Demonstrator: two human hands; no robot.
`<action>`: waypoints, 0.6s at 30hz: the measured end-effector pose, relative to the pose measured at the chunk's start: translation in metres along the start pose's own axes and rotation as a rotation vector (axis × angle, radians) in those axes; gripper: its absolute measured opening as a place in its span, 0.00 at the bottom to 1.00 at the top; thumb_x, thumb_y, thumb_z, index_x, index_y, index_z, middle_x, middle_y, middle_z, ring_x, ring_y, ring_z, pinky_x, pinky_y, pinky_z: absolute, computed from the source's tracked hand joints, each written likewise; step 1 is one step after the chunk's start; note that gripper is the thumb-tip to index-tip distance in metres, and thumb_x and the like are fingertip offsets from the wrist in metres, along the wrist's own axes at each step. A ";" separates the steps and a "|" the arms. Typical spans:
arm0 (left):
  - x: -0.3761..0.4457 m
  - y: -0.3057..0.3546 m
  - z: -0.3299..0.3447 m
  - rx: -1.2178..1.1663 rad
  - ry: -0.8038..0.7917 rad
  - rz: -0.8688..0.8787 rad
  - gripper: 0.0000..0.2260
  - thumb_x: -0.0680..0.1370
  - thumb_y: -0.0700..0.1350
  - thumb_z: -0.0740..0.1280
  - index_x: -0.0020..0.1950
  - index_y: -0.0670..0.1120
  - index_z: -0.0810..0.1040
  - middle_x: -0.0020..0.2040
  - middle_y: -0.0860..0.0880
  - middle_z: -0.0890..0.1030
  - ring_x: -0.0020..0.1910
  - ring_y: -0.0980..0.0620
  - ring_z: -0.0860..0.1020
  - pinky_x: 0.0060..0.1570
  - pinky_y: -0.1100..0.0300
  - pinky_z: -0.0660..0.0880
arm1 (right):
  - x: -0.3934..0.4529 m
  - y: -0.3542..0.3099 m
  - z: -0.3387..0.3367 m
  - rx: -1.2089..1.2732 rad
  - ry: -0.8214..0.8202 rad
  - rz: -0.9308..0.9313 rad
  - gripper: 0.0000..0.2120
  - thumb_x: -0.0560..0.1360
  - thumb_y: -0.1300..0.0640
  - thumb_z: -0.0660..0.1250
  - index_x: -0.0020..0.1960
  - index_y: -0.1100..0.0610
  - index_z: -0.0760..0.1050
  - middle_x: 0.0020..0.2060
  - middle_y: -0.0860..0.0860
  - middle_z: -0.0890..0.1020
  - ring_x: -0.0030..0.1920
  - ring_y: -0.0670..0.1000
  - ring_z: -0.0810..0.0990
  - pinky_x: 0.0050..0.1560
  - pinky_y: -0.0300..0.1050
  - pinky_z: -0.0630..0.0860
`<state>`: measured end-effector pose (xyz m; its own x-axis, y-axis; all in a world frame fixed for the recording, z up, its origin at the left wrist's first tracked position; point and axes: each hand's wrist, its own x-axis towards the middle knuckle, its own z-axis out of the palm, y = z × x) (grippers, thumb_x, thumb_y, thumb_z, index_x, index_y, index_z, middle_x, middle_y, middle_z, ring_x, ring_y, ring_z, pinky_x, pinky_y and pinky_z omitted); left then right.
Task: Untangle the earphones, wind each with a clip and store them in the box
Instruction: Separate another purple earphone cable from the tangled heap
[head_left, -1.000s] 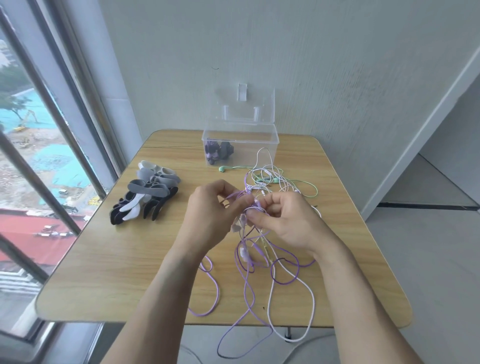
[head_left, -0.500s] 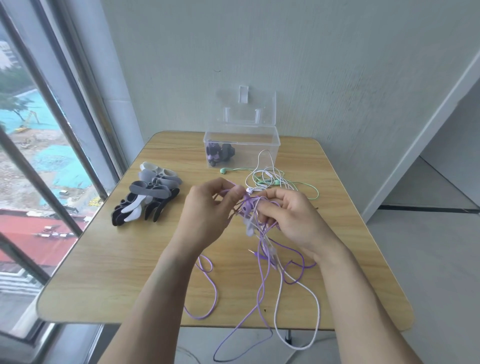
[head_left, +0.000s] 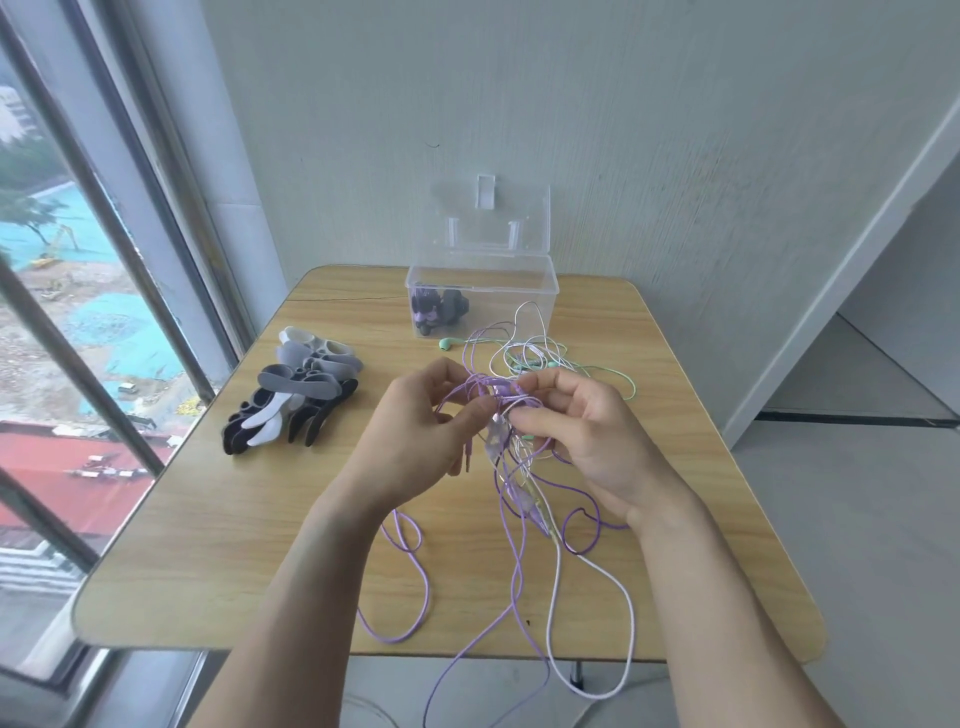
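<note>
At the near edge of the table (head_left: 208, 545), loops of purple cable (head_left: 415, 587) and a white cable (head_left: 623, 613) spill over the rim and hang out of sight below. Following them up, they gather into a knot (head_left: 498, 410) held just above the tabletop between both hands. The left hand (head_left: 415, 426) has its fingers curled in and pinches purple strands at the knot's left side; the right hand (head_left: 587, 431) pinches the bundle from the right, fingertips bent onto the tangle. A slim plug hangs down beside the left hand's fingers.

Beyond the hands, more of the earphones lie loose on the table: white and mint-green cables (head_left: 540, 353) in overlapping loops, a green earbud (head_left: 445, 343) just in front of the box. To the left sits a pile of winding clips (head_left: 296, 395) in grey, white and black, well apart from the tangle. At the far edge stands the clear box (head_left: 540, 291), lid (head_left: 493, 218) upright, with one dark wound bundle (head_left: 439, 312) already inside.

The likely risk is pulling the strands apart before the right loop is freed: that would cinch the knot tighter or strain the thin wire at a remote or earbud joint. The hanging loops could also drag on the table edge and pull the rest of the cables off it, and the green set is threaded close enough to be drawn into the knot.
</note>
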<state>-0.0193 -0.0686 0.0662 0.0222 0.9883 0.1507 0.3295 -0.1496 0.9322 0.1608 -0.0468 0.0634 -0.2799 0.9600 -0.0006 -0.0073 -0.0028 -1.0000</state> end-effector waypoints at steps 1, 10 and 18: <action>0.001 0.000 0.000 -0.012 -0.024 -0.005 0.06 0.78 0.44 0.71 0.46 0.43 0.76 0.38 0.46 0.83 0.24 0.48 0.74 0.27 0.64 0.69 | -0.001 -0.002 0.001 0.020 0.008 0.004 0.09 0.72 0.59 0.75 0.50 0.57 0.79 0.40 0.51 0.84 0.38 0.47 0.79 0.39 0.36 0.72; 0.002 0.002 0.002 -0.130 -0.089 -0.049 0.01 0.81 0.42 0.65 0.52 0.45 0.74 0.40 0.47 0.83 0.26 0.42 0.75 0.22 0.71 0.64 | 0.001 0.000 0.006 0.132 0.171 -0.011 0.12 0.70 0.68 0.76 0.45 0.56 0.76 0.37 0.49 0.84 0.31 0.47 0.78 0.32 0.36 0.71; 0.003 0.004 0.003 -0.236 -0.001 -0.101 0.03 0.81 0.39 0.64 0.53 0.41 0.73 0.37 0.48 0.82 0.26 0.45 0.74 0.23 0.64 0.60 | 0.000 0.000 0.005 -0.019 0.124 -0.022 0.09 0.73 0.61 0.75 0.53 0.60 0.83 0.32 0.48 0.83 0.29 0.44 0.75 0.35 0.33 0.72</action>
<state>-0.0153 -0.0661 0.0696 0.0013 0.9986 0.0524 0.1007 -0.0522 0.9935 0.1560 -0.0480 0.0630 -0.1591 0.9870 0.0218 0.0062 0.0231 -0.9997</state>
